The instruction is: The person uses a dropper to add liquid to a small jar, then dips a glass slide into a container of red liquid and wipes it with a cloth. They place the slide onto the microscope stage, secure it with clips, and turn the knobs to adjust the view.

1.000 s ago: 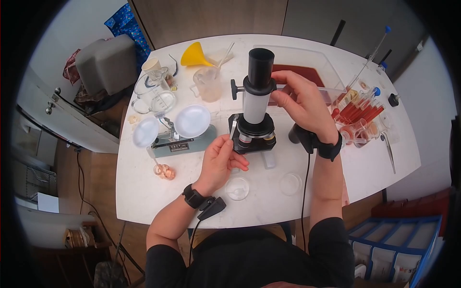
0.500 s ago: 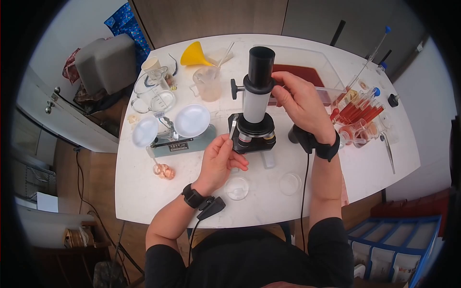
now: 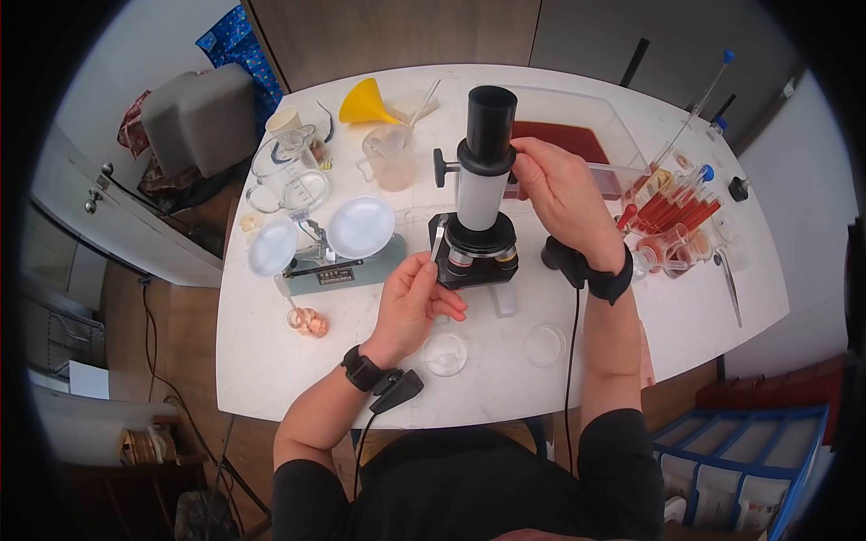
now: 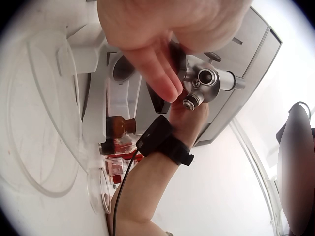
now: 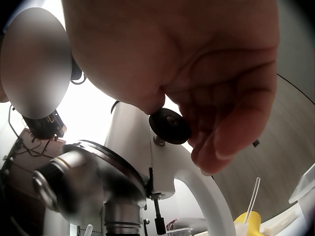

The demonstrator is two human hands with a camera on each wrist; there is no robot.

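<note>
A microscope [image 3: 478,200] with a black eyepiece tube and white body stands on the table in the head view. My right hand [image 3: 566,194] is at its right side, with thumb and fingers around the black focus knob [image 5: 170,126] in the right wrist view. My left hand [image 3: 417,302] pinches thumb and forefinger at the left edge of the black stage [image 3: 487,273], beside a narrow metal strip [image 3: 439,239]. Its other fingers [image 4: 156,73] extend below the stage in the left wrist view. Objective lenses [image 4: 192,101] hang from the turret.
Two petri dishes [image 3: 446,354] lie in front of the microscope. A balance [image 3: 338,278] with white pans and a small glass of pinkish pieces [image 3: 308,323] are left. A yellow funnel [image 3: 365,102] and plastic jug [image 3: 390,158] stand behind; tubes of red liquid [image 3: 677,212] stand right.
My right hand has shifted slightly and its fingers have changed position around the knob. The eyepiece tube appears a little higher. My left hand has stayed in place.
</note>
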